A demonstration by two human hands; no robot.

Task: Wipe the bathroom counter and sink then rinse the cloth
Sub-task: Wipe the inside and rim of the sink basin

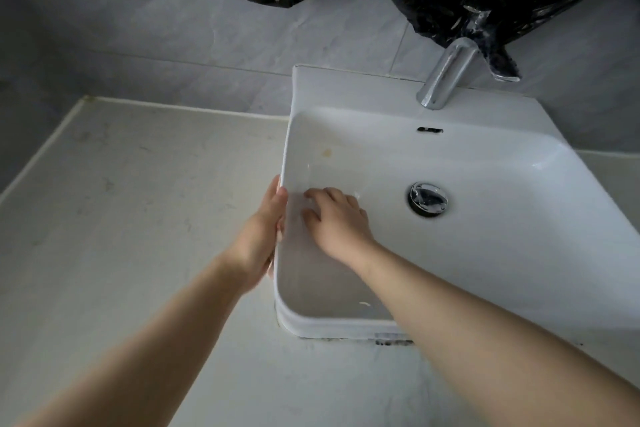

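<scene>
Left hand (263, 229) edge-on, right hand (334, 218) palm down, fingers (314, 193) spread

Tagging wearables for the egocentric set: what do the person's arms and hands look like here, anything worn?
Both forearms are bare, with no sleeves in view. The left hand and right hand are ungloved. No watch, bracelet or ring shows, though the fingers are slightly blurred.

The left hand (261, 232) grips the left rim of the white sink (485, 156), which sits on the pale desk (138, 218). The right hand (337, 222) presses spread fingers against the sink's left inner wall, left of the drain (428, 198). A chrome tap (443, 76) stands at the far edge.
</scene>
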